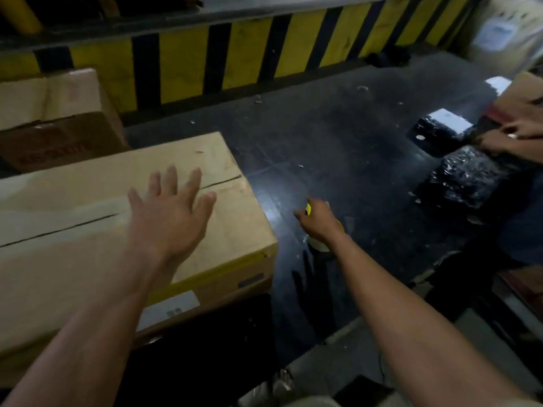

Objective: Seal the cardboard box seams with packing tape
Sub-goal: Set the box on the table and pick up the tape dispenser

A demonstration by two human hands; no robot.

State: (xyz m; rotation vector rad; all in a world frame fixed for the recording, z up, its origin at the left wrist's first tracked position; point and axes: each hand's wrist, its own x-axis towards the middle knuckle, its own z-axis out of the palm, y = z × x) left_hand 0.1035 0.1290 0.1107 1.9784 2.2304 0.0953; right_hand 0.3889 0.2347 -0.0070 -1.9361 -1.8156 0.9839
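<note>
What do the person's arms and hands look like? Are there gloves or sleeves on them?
No gloves and no sleeves in view. The left forearm and right forearm are bare right to the picture's edge. The left hand and right hand are bare too. I can see no watch, ring or bracelet, though the picture is a little blurry.

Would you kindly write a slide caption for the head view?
Left hand spread over the seam of the cardboard box, right hand gripping packing tape beside it.
</note>
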